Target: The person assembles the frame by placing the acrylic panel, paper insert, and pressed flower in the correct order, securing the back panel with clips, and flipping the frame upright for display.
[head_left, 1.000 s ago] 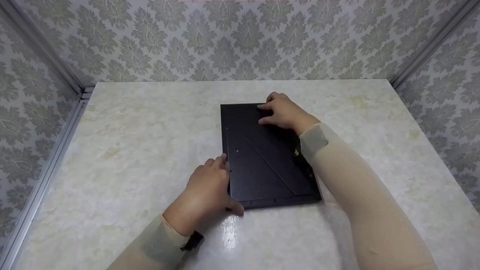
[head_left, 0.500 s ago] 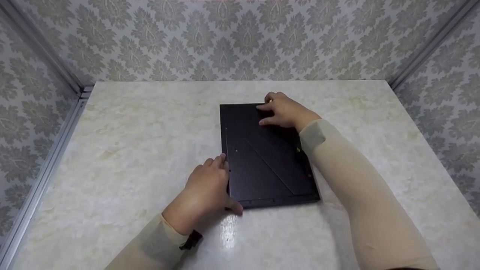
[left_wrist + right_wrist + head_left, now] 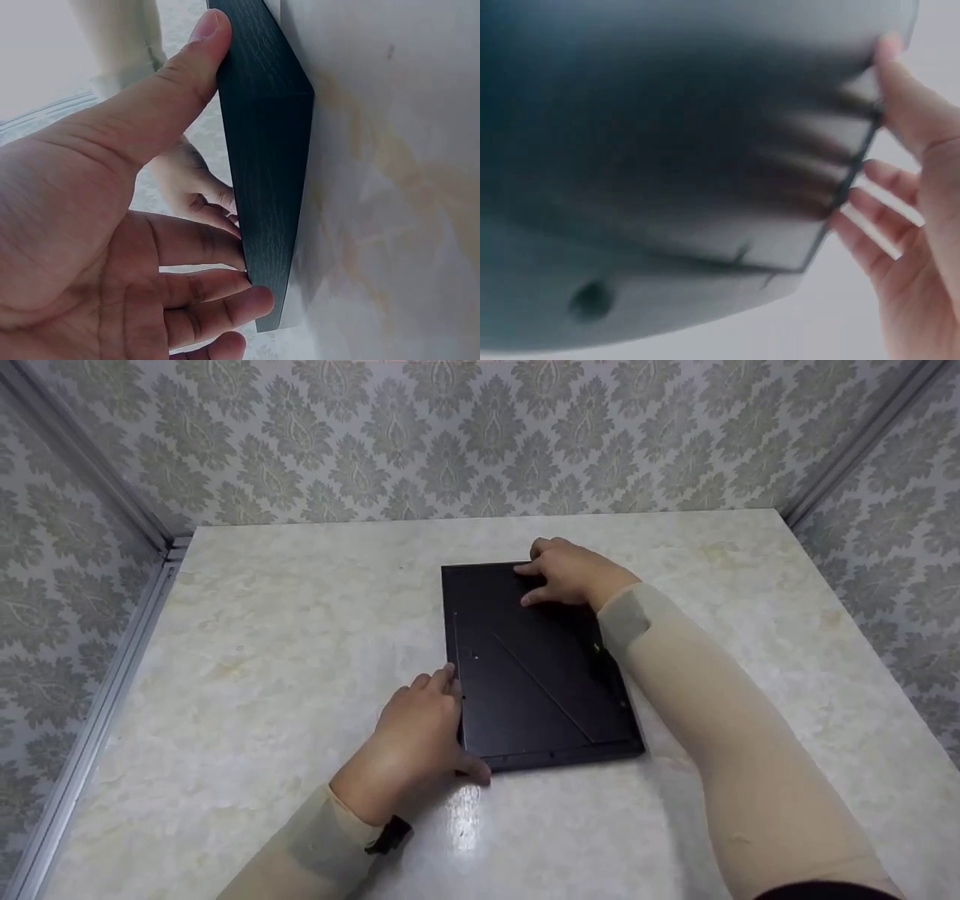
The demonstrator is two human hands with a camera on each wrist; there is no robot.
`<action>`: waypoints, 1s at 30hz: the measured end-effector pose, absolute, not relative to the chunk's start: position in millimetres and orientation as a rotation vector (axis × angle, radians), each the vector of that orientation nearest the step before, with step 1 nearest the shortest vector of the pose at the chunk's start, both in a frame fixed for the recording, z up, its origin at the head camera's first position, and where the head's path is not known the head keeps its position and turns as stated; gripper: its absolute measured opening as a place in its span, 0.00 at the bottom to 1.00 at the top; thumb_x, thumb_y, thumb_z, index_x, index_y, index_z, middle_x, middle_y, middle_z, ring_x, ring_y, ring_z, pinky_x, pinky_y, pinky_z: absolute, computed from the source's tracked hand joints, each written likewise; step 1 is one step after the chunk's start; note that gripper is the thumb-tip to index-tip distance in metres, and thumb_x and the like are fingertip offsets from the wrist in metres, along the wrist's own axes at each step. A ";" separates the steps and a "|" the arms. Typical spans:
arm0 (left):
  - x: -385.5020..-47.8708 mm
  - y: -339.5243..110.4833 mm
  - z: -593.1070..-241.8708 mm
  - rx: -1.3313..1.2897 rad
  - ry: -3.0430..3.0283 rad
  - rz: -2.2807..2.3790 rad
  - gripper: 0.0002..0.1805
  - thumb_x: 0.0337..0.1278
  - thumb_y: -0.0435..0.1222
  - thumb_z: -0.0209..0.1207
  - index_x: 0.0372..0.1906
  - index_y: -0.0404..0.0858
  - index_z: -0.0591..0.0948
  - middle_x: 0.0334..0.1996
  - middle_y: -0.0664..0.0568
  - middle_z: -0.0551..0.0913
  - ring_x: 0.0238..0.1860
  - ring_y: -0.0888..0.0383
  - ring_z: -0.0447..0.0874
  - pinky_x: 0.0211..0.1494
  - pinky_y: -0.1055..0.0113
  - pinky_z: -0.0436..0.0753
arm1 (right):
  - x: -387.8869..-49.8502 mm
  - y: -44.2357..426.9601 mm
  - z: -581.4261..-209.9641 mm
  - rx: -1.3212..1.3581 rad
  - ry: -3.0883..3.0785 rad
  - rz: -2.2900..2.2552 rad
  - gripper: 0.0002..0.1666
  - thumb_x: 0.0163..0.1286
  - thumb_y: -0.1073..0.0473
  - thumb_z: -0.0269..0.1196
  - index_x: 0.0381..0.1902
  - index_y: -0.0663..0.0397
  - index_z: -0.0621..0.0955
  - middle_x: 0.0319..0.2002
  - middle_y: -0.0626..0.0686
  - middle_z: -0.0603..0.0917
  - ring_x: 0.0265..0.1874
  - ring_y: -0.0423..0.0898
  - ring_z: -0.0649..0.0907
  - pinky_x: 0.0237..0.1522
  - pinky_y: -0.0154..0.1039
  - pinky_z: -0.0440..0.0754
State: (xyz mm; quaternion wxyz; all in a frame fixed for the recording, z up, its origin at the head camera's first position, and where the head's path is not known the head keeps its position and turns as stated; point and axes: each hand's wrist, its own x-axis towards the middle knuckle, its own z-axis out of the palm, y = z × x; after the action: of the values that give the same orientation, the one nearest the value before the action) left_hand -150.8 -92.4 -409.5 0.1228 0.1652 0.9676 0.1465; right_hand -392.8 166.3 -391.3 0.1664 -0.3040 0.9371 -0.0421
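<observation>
A black picture frame (image 3: 525, 690) lies back side up on the table, with a thin diagonal line across its back panel. My left hand (image 3: 420, 727) holds its near left corner, the thumb on the near edge and the fingers along the left edge. In the left wrist view, the thumb and fingertips of my left hand (image 3: 142, 210) touch the wood-grained sides of the frame (image 3: 270, 165). My right hand (image 3: 574, 574) grips the far edge near the right corner. The right wrist view shows fingertips of my right hand (image 3: 907, 195) at the rim of the dark frame (image 3: 630, 150), partly blurred.
The pale marbled table (image 3: 285, 615) extends around the frame on all sides. A patterned wall (image 3: 450, 442) stands behind it, with metal rails (image 3: 112, 720) along the left side. My right forearm (image 3: 705, 720) passes over the frame's right edge.
The hands and the frame keep the same places on the table. Only the head view has shifted slightly.
</observation>
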 end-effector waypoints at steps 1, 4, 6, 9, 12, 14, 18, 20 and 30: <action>-150.6 -92.5 -409.8 0.481 2.826 0.428 0.77 0.31 0.67 0.90 0.84 0.28 0.70 0.87 0.33 0.67 0.79 0.34 0.74 0.75 0.38 0.82 | -391.6 164.8 -389.9 -0.859 2.665 -0.104 0.45 0.83 0.37 0.69 0.88 0.45 0.70 0.77 0.62 0.72 0.75 0.62 0.75 0.80 0.60 0.75; -150.3 -92.8 -409.5 0.486 2.832 0.430 0.76 0.30 0.67 0.90 0.83 0.27 0.71 0.87 0.33 0.68 0.78 0.34 0.75 0.74 0.39 0.83 | -383.6 163.7 -387.2 -0.809 2.669 -0.122 0.45 0.85 0.38 0.67 0.88 0.51 0.69 0.80 0.63 0.72 0.77 0.63 0.76 0.83 0.61 0.73; -151.2 -93.4 -409.1 0.498 2.818 0.452 0.76 0.32 0.66 0.90 0.83 0.26 0.71 0.87 0.32 0.67 0.79 0.33 0.74 0.75 0.39 0.82 | -374.9 165.2 -386.8 -0.762 2.680 -0.170 0.43 0.85 0.39 0.66 0.87 0.56 0.71 0.82 0.65 0.72 0.80 0.64 0.75 0.85 0.62 0.72; -154.3 -97.7 -407.2 0.495 2.749 0.530 0.73 0.41 0.65 0.87 0.85 0.26 0.68 0.89 0.33 0.62 0.83 0.32 0.70 0.82 0.39 0.79 | -354.7 167.7 -387.4 -0.668 2.692 -0.242 0.42 0.85 0.39 0.66 0.83 0.60 0.76 0.82 0.66 0.73 0.81 0.65 0.74 0.86 0.63 0.71; -161.3 -107.3 -406.6 0.420 2.660 0.717 0.68 0.54 0.62 0.83 0.89 0.31 0.63 0.91 0.37 0.60 0.86 0.33 0.67 0.87 0.39 0.73 | -327.0 166.6 -389.1 -0.589 2.685 -0.317 0.43 0.84 0.37 0.66 0.81 0.62 0.77 0.82 0.67 0.73 0.81 0.66 0.75 0.86 0.64 0.71; -168.8 -115.0 -409.0 0.346 2.612 0.857 0.63 0.65 0.60 0.78 0.91 0.34 0.59 0.90 0.36 0.61 0.87 0.34 0.68 0.89 0.39 0.71 | -306.6 164.3 -390.9 -0.539 2.680 -0.372 0.45 0.83 0.36 0.67 0.80 0.65 0.77 0.81 0.68 0.74 0.80 0.66 0.76 0.85 0.64 0.72; -186.5 -124.3 -417.4 0.190 2.479 1.135 0.55 0.79 0.55 0.68 0.92 0.31 0.55 0.89 0.31 0.61 0.73 0.36 0.86 0.88 0.41 0.73 | -270.0 161.9 -395.6 -0.443 2.692 -0.433 0.53 0.77 0.33 0.72 0.79 0.71 0.76 0.79 0.69 0.74 0.79 0.66 0.76 0.85 0.63 0.73; -193.7 -125.4 -420.9 0.113 2.393 1.251 0.51 0.82 0.52 0.65 0.91 0.28 0.55 0.89 0.31 0.62 0.63 0.39 0.94 0.85 0.45 0.78 | -256.3 162.4 -398.8 -0.402 2.705 -0.426 0.55 0.75 0.33 0.74 0.80 0.71 0.75 0.79 0.69 0.74 0.79 0.67 0.76 0.85 0.62 0.73; -203.8 -111.8 -428.5 0.002 2.193 1.610 0.28 0.85 0.33 0.60 0.80 0.24 0.75 0.70 0.31 0.86 0.65 0.41 0.92 0.61 0.60 0.95 | -241.8 167.9 -416.9 -0.347 2.734 -0.723 0.46 0.69 0.50 0.77 0.78 0.70 0.77 0.74 0.70 0.78 0.72 0.65 0.81 0.80 0.59 0.78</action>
State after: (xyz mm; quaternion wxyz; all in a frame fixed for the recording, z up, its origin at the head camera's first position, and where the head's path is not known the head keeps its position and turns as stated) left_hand -203.8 -111.8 -428.5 0.2087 0.0006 0.7883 0.5788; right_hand -241.8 167.9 -416.9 0.1456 -0.1206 0.9493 -0.2511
